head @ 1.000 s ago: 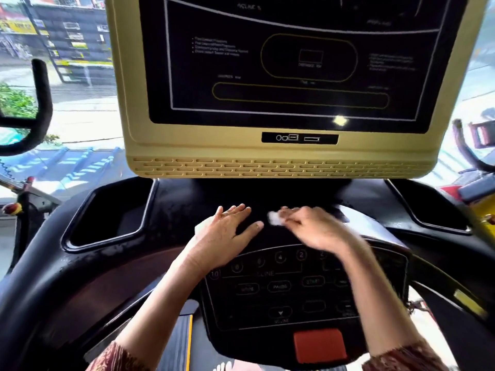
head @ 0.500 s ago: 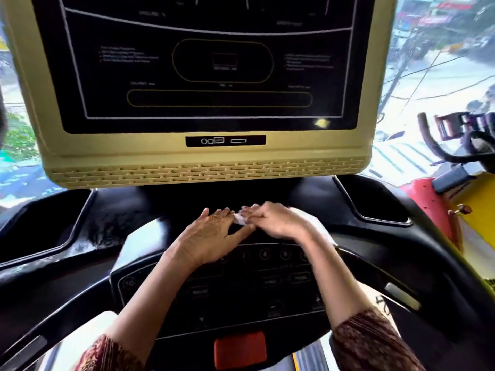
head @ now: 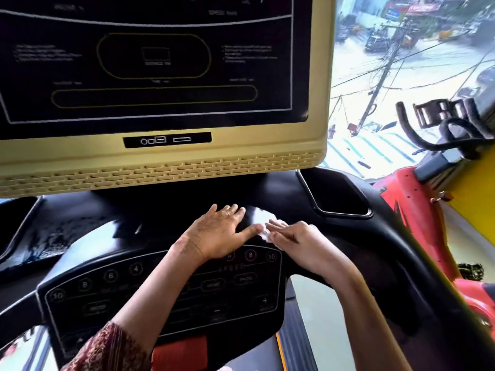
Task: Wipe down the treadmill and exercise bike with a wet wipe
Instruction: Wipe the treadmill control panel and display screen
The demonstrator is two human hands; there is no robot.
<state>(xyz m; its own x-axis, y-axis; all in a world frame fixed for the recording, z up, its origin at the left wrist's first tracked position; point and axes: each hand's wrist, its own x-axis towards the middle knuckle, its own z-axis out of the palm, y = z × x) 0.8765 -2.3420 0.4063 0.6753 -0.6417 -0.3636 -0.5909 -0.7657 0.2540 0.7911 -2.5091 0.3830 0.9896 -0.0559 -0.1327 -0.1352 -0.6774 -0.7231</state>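
A treadmill console fills the head view: a black glossy dash (head: pixel 80 231), a button panel (head: pixel 112 290) and a big dark screen in a beige frame (head: pixel 187 164). My right hand (head: pixel 297 242) presses a small white wet wipe (head: pixel 267 232) flat on the dash above the panel's right end. My left hand (head: pixel 219 231) lies flat beside it, fingers spread, its thumb touching the wipe. Most of the wipe is hidden under my right fingers. A red and yellow exercise bike (head: pixel 417 210) with black handlebars (head: pixel 428 129) stands at the right.
A recessed cup tray (head: pixel 334 194) sits in the dash right of my hands, another at the far left edge (head: pixel 16 210). A red stop pad (head: pixel 179 354) is below the panel. A window behind looks down onto a street.
Both hands have slid to the right along the dash with the wipe, from the middle above the panel to its right end. My view has turned right too.
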